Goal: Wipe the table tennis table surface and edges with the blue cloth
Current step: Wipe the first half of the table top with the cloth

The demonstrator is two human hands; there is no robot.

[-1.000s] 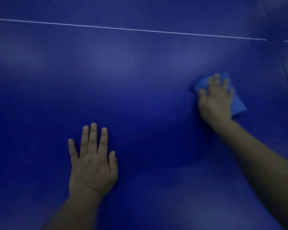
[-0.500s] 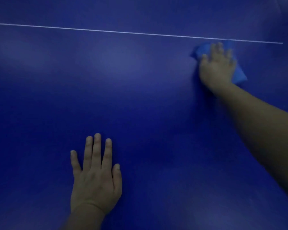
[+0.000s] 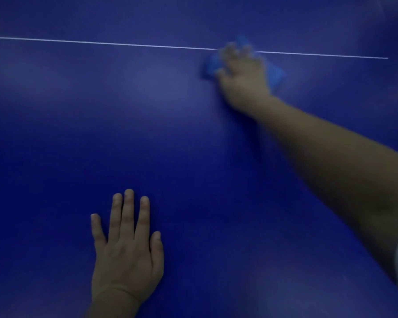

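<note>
Blue cloth, pressed under the spread right hand, has slid left along the far white line, so wiping proceeds; left hand lies flat, fingers wide, holding nothing, on the table.

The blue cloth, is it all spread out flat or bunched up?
Bunched or folded, it seems: the blue cloth shows only as small bits poking out either side of the right hand pressing it. Motion blur hides details.

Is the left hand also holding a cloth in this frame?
No. The left hand lies flat with straight fingers on the bare table, while the only blue cloth is under the right hand.
</note>
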